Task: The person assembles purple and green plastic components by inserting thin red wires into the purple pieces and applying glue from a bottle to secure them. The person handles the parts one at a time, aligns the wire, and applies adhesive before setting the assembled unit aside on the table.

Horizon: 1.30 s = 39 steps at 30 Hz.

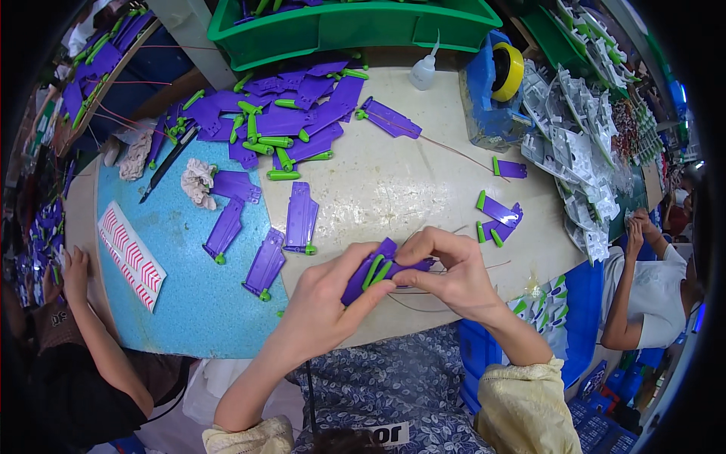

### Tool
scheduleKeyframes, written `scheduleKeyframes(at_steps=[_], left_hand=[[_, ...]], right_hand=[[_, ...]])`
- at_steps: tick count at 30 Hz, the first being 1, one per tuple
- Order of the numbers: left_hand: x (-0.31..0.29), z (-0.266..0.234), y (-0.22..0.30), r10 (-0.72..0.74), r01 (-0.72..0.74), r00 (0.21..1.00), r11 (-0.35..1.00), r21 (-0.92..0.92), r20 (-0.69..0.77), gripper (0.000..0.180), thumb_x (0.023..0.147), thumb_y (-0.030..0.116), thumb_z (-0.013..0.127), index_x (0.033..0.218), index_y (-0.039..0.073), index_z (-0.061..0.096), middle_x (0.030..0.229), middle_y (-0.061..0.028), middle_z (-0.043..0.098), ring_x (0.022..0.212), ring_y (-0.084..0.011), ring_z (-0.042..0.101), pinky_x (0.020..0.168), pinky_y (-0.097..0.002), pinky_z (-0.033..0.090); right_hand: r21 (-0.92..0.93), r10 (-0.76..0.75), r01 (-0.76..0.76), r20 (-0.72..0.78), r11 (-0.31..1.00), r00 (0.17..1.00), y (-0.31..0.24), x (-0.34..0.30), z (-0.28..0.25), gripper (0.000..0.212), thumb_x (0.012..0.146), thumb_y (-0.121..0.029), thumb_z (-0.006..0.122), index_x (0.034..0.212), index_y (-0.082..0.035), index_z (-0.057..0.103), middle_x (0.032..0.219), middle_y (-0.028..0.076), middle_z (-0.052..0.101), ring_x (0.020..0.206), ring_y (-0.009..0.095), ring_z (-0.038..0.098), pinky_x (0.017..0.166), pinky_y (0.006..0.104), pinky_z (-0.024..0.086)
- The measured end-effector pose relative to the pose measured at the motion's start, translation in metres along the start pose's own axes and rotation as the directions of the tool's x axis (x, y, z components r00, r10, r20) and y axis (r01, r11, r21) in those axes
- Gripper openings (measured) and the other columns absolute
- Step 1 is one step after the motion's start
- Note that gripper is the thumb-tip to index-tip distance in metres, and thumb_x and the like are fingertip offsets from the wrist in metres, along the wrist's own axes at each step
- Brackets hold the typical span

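My left hand (321,299) is closed round a purple plastic part (354,286) with bright green pieces lying along it. The fingers and thumb of my right hand (461,276) pinch at the right end of the same part. Thin wires trail out beside my right hand; whether its fingertips grip one too is hidden. Just left of my hands lie several purple plates with green ends, among them one plate (301,216) and another nearer plate (265,263). Two smaller purple pieces (503,212) with green tips rest to the right.
A heap of purple plates (280,121) covers the back left, below a green bin (355,29). At the back right stand a small squeeze bottle (423,73), a blue tape dispenser (484,113) and stacked grey plastic parts (567,144). A black knife-like tool (168,165) and striped sticker sheet (132,253) lie left. Co-workers sit both sides.
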<state>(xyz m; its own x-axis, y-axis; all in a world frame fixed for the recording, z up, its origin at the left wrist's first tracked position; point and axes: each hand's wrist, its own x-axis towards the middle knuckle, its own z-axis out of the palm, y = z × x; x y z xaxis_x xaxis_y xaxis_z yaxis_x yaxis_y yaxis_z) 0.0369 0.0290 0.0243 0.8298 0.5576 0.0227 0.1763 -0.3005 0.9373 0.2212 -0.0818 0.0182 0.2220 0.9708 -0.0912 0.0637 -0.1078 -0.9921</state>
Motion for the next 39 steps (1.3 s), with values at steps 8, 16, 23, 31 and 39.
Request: scheduleKeyframes(at_steps=[8, 16, 23, 31, 39], left_hand=[[-0.002, 0.014, 0.000, 0.076, -0.076, 0.997, 0.997, 0.007, 0.006, 0.037, 0.091, 0.019, 0.074, 0.120, 0.001, 0.060, 0.088, -0.0184, 0.071, 0.075, -0.0337, 0.072, 0.062, -0.0387, 0.054], [-0.009, 0.029, 0.003, 0.139, -0.114, 0.970, 0.985, 0.131, -0.201, 0.028, 0.090, 0.016, 0.073, 0.112, 0.000, 0.064, 0.081, -0.0158, 0.071, 0.064, -0.0304, 0.071, 0.055, -0.0365, 0.052], [-0.008, 0.016, 0.014, -0.061, 0.056, 0.997, 0.990, 0.126, 0.040, 0.024, 0.089, 0.018, 0.070, 0.106, 0.004, 0.063, 0.077, -0.0157, 0.069, 0.064, -0.0348, 0.068, 0.058, -0.0431, 0.052], [0.016, 0.012, 0.017, -0.165, 0.191, 0.947, 0.979, -0.069, 0.276, 0.021, 0.093, 0.023, 0.070, 0.099, 0.003, 0.066, 0.075, -0.0134, 0.069, 0.054, -0.0251, 0.063, 0.053, -0.0357, 0.049], [0.018, -0.004, 0.013, -0.473, 0.640, 0.768, 0.572, -0.512, 0.432, 0.024, 0.097, 0.022, 0.068, 0.100, -0.002, 0.070, 0.075, -0.0099, 0.070, 0.055, -0.0104, 0.063, 0.045, -0.0223, 0.045]], right_hand=[[0.030, 0.117, -0.118, 0.011, 0.993, 0.993, -0.005, -0.007, -0.009, 0.017, 0.078, 0.003, 0.080, 0.083, 0.001, 0.064, 0.089, 0.008, 0.068, 0.091, 0.015, 0.066, 0.086, 0.0299, 0.052], [0.121, 0.025, 0.003, -0.233, 0.993, 0.972, 0.006, -0.020, 0.016, 0.025, 0.079, -0.003, 0.082, 0.093, 0.000, 0.061, 0.089, 0.006, 0.067, 0.089, 0.013, 0.064, 0.085, 0.0287, 0.052], [-0.448, 0.197, -0.228, -0.115, 0.864, 0.974, -0.026, -0.026, -0.016, 0.025, 0.081, -0.004, 0.078, 0.099, 0.002, 0.063, 0.088, 0.016, 0.068, 0.070, 0.019, 0.066, 0.058, 0.0333, 0.049], [-0.527, -0.133, 0.025, -0.168, 0.850, 0.977, -0.034, -0.028, -0.025, 0.024, 0.081, -0.006, 0.079, 0.101, 0.002, 0.068, 0.082, 0.011, 0.064, 0.065, 0.020, 0.059, 0.059, 0.0330, 0.049], [-0.418, -0.297, 0.288, 0.045, 0.861, 0.954, -0.034, -0.034, -0.023, 0.008, 0.082, -0.007, 0.080, 0.085, -0.002, 0.075, 0.075, 0.004, 0.063, 0.063, 0.014, 0.057, 0.057, 0.0296, 0.041]])
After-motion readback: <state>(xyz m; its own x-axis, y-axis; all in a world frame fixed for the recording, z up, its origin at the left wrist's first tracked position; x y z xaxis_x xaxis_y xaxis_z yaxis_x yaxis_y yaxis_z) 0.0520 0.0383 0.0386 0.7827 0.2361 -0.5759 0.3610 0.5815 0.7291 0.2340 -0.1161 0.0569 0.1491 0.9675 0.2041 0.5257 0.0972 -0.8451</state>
